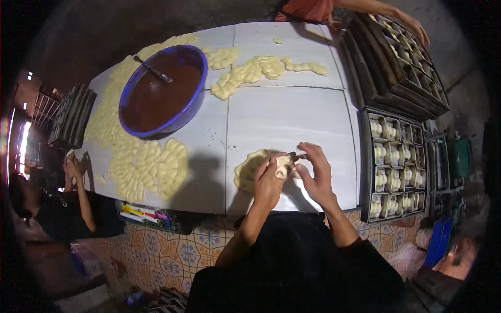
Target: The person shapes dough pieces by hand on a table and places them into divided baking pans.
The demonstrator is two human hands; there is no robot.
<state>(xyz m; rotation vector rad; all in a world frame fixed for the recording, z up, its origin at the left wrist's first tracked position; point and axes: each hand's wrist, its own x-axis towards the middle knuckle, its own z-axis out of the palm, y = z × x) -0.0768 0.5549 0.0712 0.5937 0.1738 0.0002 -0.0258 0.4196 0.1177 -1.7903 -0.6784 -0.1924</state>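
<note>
My left hand (267, 180) is closed around a flattened piece of pale dough (282, 167), just above the white tabletop. Close by on the right, my right hand (317, 175) has its thumb and fingers curved around a small, dark, narrow tool (296, 156). The tool's tip is at the edge of the dough; its exact kind is too small to make out. Behind my left hand, a cluster of dough pieces (245, 171) lies on the table, partly hidden by the fingers.
A large blue basin (196, 107) of brown filling (162, 99) holds a utensil (153, 69). Many dough pieces (148, 167) surround it. On the right stand a divided metal tray (368, 156) of dough and stacked trays (376, 78). Co-workers are at the left and far right.
</note>
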